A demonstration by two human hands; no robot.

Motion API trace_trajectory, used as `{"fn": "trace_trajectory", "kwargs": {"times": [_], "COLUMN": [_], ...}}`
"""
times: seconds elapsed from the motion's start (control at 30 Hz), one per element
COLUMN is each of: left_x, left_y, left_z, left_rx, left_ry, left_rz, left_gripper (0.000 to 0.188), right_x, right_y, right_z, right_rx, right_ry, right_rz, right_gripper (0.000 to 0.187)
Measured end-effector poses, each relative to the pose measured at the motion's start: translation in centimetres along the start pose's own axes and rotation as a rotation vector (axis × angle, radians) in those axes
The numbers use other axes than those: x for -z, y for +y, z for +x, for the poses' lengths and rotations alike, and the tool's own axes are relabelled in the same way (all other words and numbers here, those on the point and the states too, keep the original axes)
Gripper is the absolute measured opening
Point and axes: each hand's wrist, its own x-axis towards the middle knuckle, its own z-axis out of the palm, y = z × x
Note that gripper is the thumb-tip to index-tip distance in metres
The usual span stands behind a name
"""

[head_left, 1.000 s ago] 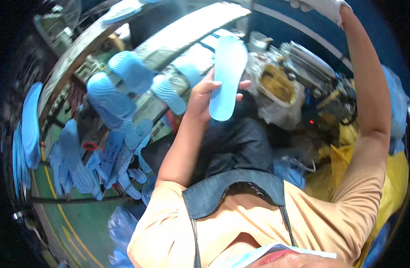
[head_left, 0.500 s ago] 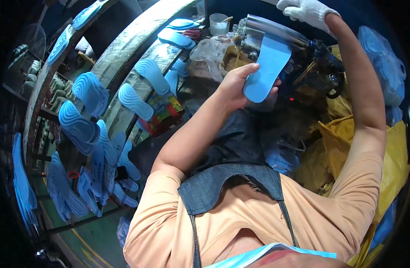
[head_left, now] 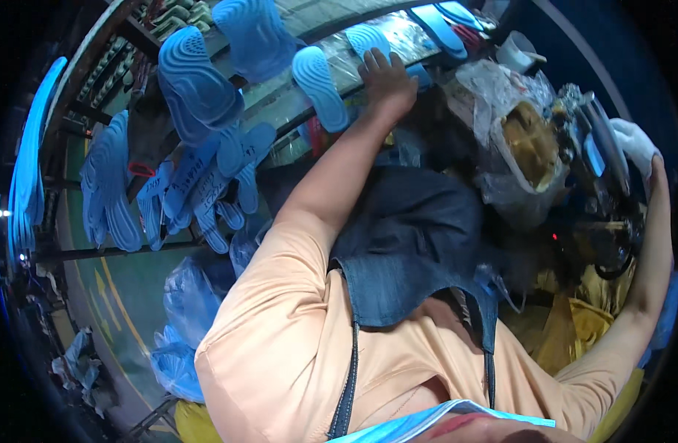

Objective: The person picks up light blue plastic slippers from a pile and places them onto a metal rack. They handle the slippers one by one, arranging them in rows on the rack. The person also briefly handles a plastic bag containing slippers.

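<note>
My bare left hand (head_left: 389,87) is stretched out to the rack, fingers spread over the lower end of a light blue insole (head_left: 369,37). Whether they grip it I cannot make out. Just left of that hand another ridged blue insole (head_left: 319,85) hangs over the rack's edge. My right hand (head_left: 635,144), in a white knitted glove, is at the far side of the machine's shiny metal roller (head_left: 607,136); its fingers are partly hidden. A small blue piece (head_left: 594,153), perhaps part of an insole, shows against the roller.
Several blue insoles (head_left: 198,85) hang stacked on the rack at left. A brown-stained container (head_left: 531,144) wrapped in clear plastic stands beside the machine. Behind it is a white cup (head_left: 517,52). Blue plastic bags (head_left: 180,365) lie at lower left, yellow sheeting (head_left: 575,328) at lower right.
The view has turned left. My left hand has let go of the insole it held at the machine and moved to the rack. My gloved right hand has come down beside the roller.
</note>
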Motion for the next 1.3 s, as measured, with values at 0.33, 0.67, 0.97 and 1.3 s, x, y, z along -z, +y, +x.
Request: {"fn": "trace_trajectory", "kwargs": {"times": [0.33,0.67,0.97,1.3], "left_x": [-0.5,1.0,4.6,6.3], "left_y": [-1.7,-5.6,-8.4,-7.6], "left_z": [3.0,5.0,3.2,2.0], "left_rx": [0.242,0.532,0.518,0.447], "left_ry": [-0.25,-0.27,-0.523,-0.607], "left_rz": [-0.219,-0.98,-1.751,-1.822], "left_gripper": [0.069,0.074,0.078,0.068], "right_x": [9.9,1.3,-4.3,-0.4], "right_y": [-8.9,-46.4,-60.1,-60.0], "right_z": [-1.7,1.0,5.7,11.5], "right_rx": [0.114,0.827,0.899,0.897], "right_ry": [0.588,0.485,0.754,0.525], "right_rz": [-0.192,0.245,-0.548,-1.085], "right_gripper": [0.026,0.044,0.04,0.022]}}
